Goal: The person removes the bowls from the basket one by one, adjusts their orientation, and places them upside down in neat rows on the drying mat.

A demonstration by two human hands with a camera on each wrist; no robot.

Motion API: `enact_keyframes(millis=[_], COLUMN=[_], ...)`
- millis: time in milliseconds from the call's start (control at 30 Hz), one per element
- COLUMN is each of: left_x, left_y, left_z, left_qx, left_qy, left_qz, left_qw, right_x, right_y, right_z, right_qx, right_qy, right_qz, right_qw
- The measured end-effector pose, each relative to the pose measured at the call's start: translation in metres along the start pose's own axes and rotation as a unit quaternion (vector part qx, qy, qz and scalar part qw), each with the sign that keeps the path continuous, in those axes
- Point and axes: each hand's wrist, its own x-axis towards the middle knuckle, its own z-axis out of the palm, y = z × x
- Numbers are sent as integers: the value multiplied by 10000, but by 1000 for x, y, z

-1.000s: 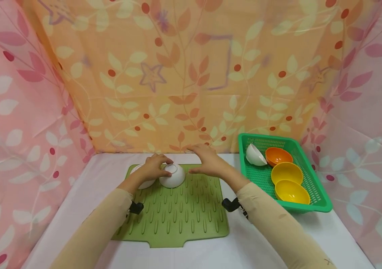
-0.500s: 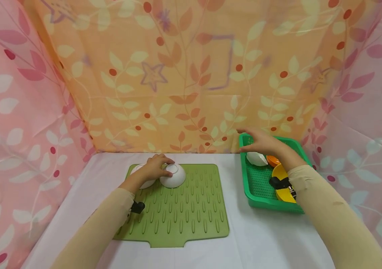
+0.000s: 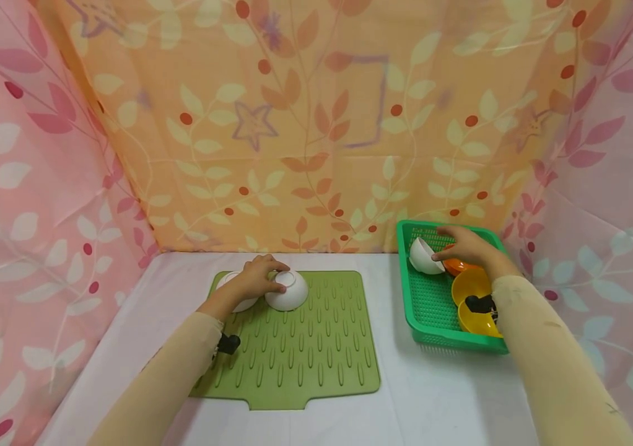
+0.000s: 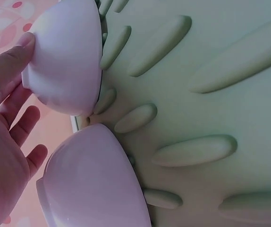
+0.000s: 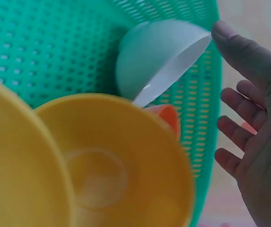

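On the green ribbed mat [image 3: 316, 359], two white bowls stand upside down, side by side. My left hand [image 3: 255, 279] reaches over the left bowl [image 3: 243, 305] and pinches the right bowl [image 3: 288, 299] at its foot, thumb on one side and index finger on the other. In the left wrist view the thumb lies against that bowl [image 4: 67, 52]. My right hand [image 3: 464, 244] is over the basket, its fingers spread. A white bowl [image 3: 422, 257] leans there on its side, and in the right wrist view my thumb tip is right at its rim [image 5: 159, 61].
The green plastic basket [image 3: 405, 297] stands to the right of the mat. It also holds an orange bowl [image 3: 456, 265] and two yellow bowls [image 3: 468, 285], partly hidden by my right arm. A white cloth covers the table [image 3: 405, 396], and patterned curtains [image 3: 294, 124] enclose it.
My right hand has moved from beside the bowls on the mat, rightward to the basket and down toward the white bowl there. The left hand stays at its bowl.
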Motion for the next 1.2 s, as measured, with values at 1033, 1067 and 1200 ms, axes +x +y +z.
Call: enact_keyframes(millis=[1033,1067,1200], left_x=[-2,-2,-3], left_y=[0,0,1], left_z=[1,1,0], left_qx=[-158,-166,-107], left_qy=[69,63,50], left_qz=[-96,-101,-84], left_qw=[9998,9998,9999], right_x=[42,42,44], right_y=[17,16,12], right_z=[39,40,43], right_qx=[-1780,-1799,-1842], right_qy=[250,226,180], right_qz=[272,270,317], right_qw=[9833,9831,9822])
